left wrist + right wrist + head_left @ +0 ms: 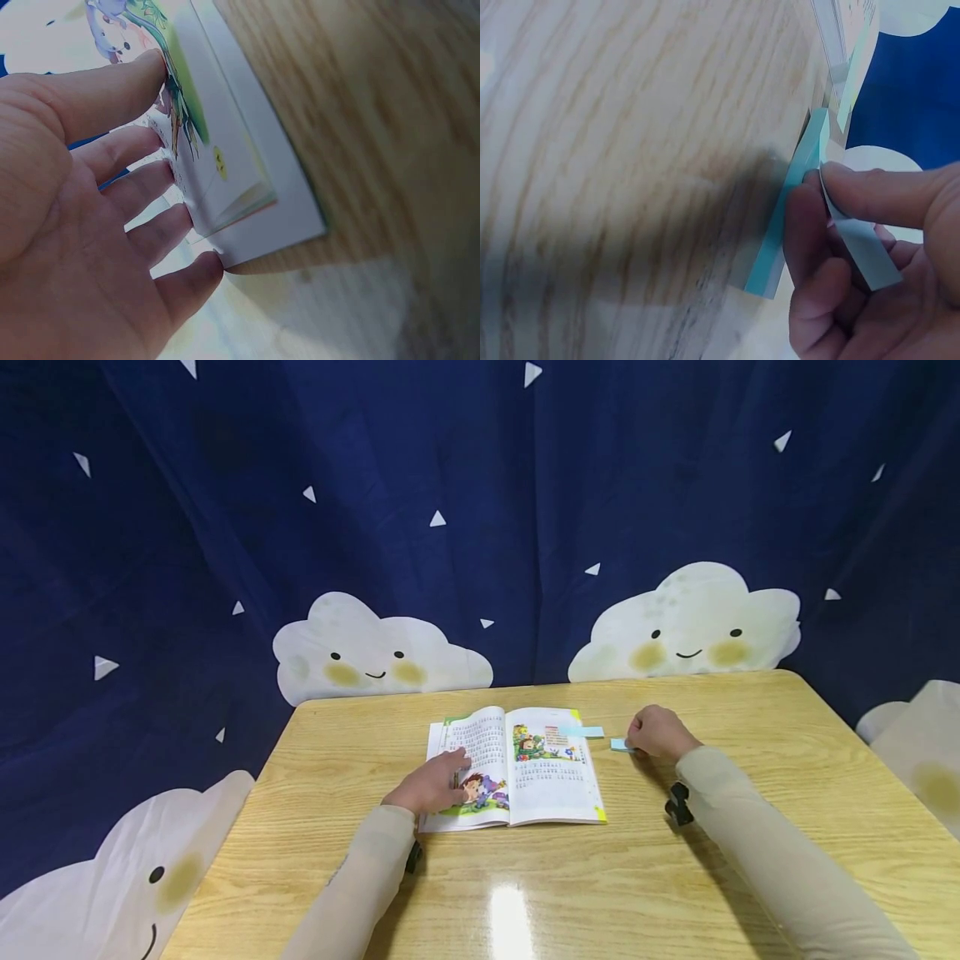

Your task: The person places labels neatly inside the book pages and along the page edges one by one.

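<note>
An illustrated book (555,797) lies spread on the table. My left hand (431,785) rests on its left page, fingers spread and fingertips touching the paper, as the left wrist view also shows. Sticking out past the right page's outer edge is a light blue paper strip (591,732). To the right of the book, my right hand (660,732) is at a small pad of blue sticky notes (780,225). Between thumb and index finger it pinches a pale blue sticky note (866,251), whose far end still meets the pad's end.
The wooden table (360,743) reaches back to a dark blue curtain (480,468) with white triangles and clouds. A black wrist device (678,804) hangs below the right sleeve. Light glares off the table's front.
</note>
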Demonstrator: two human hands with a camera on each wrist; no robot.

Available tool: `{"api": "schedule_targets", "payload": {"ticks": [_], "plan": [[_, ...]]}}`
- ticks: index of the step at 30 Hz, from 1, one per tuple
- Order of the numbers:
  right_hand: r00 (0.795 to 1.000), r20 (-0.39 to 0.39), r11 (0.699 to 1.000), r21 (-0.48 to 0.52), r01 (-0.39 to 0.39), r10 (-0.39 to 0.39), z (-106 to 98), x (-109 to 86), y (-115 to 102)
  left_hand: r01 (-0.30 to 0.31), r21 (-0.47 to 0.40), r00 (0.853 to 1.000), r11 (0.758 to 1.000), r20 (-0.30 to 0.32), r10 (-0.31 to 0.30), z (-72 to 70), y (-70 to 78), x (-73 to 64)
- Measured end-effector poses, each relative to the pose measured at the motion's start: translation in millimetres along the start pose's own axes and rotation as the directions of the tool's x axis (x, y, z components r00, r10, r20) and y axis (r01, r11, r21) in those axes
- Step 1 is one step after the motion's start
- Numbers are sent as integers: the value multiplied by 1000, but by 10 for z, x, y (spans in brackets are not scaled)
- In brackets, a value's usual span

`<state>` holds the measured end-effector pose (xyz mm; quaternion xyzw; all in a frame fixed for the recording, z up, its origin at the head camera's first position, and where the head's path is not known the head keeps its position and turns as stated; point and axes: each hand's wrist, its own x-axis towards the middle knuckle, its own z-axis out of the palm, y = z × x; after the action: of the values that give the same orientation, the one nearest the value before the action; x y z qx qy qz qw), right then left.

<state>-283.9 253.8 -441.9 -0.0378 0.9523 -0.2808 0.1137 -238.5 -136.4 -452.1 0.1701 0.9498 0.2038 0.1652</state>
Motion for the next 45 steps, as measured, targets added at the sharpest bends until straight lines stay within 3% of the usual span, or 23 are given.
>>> {"api": "schedule_targets", "payload": {"ticks": [16,34,45], "plan": [[999,32,1000,4,-7,7,-24,18,11,27,19,1000,999,4,-28,21,-7,36],[998,58,1000,1,-13,13,-45,52,40,6,-8,1000,1000,7,-6,2,-12,12],[999,53,1000,-1,-13,13,-47,24,0,33,-4,999,999,12,-33,10,-5,13]]}}
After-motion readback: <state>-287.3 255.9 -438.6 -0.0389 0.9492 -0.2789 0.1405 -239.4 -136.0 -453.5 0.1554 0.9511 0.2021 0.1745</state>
